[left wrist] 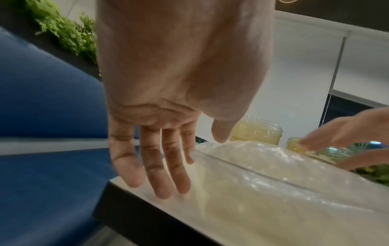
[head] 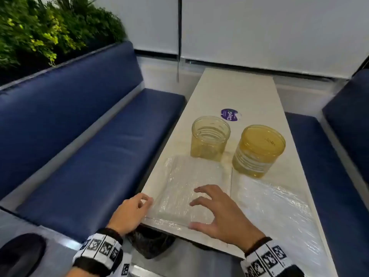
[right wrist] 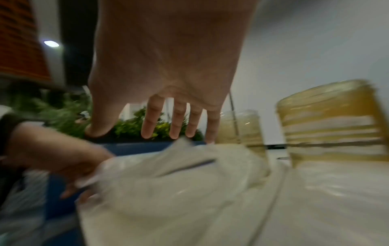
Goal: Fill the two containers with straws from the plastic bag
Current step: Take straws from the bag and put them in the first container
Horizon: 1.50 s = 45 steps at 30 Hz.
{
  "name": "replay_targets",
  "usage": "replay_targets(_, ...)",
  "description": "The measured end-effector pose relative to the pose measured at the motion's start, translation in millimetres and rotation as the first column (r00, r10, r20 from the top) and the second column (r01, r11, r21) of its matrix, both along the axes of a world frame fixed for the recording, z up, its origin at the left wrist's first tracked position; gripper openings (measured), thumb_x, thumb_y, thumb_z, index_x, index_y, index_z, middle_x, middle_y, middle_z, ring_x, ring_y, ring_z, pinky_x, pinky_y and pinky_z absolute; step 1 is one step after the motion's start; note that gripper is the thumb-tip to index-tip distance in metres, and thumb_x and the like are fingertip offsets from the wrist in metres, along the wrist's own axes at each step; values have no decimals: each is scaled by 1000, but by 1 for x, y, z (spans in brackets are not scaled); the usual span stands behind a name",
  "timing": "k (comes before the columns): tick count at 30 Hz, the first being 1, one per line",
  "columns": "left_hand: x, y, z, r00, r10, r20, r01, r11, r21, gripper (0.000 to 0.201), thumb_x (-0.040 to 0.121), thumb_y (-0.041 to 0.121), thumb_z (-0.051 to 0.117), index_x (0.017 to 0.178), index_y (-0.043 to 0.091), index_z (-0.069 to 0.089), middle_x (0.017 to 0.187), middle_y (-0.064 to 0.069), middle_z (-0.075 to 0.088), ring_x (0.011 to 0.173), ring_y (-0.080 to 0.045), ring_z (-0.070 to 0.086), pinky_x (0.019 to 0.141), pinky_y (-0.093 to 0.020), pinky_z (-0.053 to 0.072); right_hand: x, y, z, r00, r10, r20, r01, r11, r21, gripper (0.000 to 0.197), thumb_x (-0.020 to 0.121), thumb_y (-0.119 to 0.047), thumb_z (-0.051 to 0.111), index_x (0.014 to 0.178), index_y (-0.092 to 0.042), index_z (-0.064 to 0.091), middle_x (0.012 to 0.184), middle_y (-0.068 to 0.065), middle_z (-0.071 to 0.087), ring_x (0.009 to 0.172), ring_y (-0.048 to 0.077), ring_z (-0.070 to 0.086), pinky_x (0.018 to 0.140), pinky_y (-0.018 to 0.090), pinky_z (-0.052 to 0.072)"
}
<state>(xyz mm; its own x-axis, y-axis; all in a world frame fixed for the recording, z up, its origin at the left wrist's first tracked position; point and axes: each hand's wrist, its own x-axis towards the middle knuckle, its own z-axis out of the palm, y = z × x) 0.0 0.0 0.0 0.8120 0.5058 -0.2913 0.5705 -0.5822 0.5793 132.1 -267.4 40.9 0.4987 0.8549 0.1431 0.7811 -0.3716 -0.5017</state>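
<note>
Amber containers: two, left container point(head: 210, 137) and right container point(head: 259, 150), standing on the table point(head: 235, 90), both without straws.
Plastic bag point(head: 185, 188): one, flat at the table's near edge, just before the containers; straws inside cannot be counted.
Progress: nothing filled, by my reading; bag unopened.
Left hand point(head: 130, 213): fingers loosely curled at the bag's left edge; grip uncertain.
Right hand point(head: 221, 213): fingers spread apart over the bag.
</note>
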Motion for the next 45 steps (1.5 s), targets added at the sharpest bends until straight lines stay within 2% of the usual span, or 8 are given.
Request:
replay_targets(9, 3, -22, 31, 999, -6, -35, -6, 942, -335, 30, 101, 49, 45, 116, 27, 58, 107, -8, 63, 85, -24, 67, 59, -35, 61, -20, 36, -22, 950, 124, 286, -22, 942, -334, 56, 60, -31, 82, 103, -28, 45, 136, 5, 55, 126, 33, 53, 93, 53, 52)
replay_targets(15, -3, -22, 63, 988, -151, 36, 150, 988, 28, 69, 82, 86, 27, 131, 43, 49, 118, 17, 61, 97, -8, 63, 88, -32, 51, -7, 31, 25, 947, 92, 307, -50, 989, -142, 40, 73, -20, 75, 108, -26, 55, 120, -4, 66, 108, 21, 64, 86, 37, 55)
replay_targets(20, 0, -32, 104, 859, -318, 401, 208, 933, 293, 41, 92, 66, 50, 124, 41, 59, 124, 28, 51, 115, 1, 51, 91, -23, 47, 13, 37, 81, 911, 50, 409, -16, 996, -87, 19, 90, -31, 67, 108, -26, 62, 97, -7, 69, 81, 20, 66, 65, 33, 50)
replay_targets(26, 24, -38, 145, 779, -407, 476, 206, 884, 420, 15, 91, 46, 64, 88, 35, 74, 90, 19, 63, 81, -4, 61, 68, -31, 52, 45, 44, 131, 941, 102, 324, -54, 987, -153, 21, 100, -42, 53, 105, -31, 71, 99, -12, 72, 89, 13, 64, 75, 35, 51)
replay_targets(32, 36, -48, 163, 863, -335, 378, 282, 941, 188, 19, 83, 39, 71, 67, 30, 74, 71, 16, 67, 59, -4, 58, 58, -21, 44, 47, 42, 132, 951, 15, 309, 13, 996, -89, 22, 93, -42, 64, 113, -33, 69, 115, -10, 60, 110, 13, 52, 95, 33, 41)
replay_targets(36, 37, -62, 164, 881, -268, 390, 296, 955, -12, 23, 89, 26, 67, 70, 18, 75, 60, 3, 69, 56, -14, 64, 55, -33, 59, 29, 33, 128, 878, -306, 368, 289, 952, 103, 27, 81, -52, 72, 85, -29, 56, 91, -13, 50, 87, 11, 46, 70, 29, 42)
replay_targets(39, 38, -73, 163, 895, -206, 395, 299, 936, -189, 26, 93, 20, 64, 72, 7, 73, 57, 0, 67, 53, -15, 63, 52, -34, 60, 15, 30, 117, 910, -400, 107, 381, 910, 164, 45, 89, -53, 59, 59, -20, 57, 54, -6, 51, 53, 10, 49, 52, 31, 40)
replay_targets(45, 42, -98, 156, 922, -122, 368, 281, 865, -416, 29, 95, 15, 54, 68, 10, 61, 60, -3, 64, 54, -14, 55, 47, -28, 48, -8, 33, 100, 902, -365, -230, 403, 903, 148, 41, 97, -37, 56, 58, -25, 48, 52, -6, 49, 54, 12, 45, 58, 40, 43)
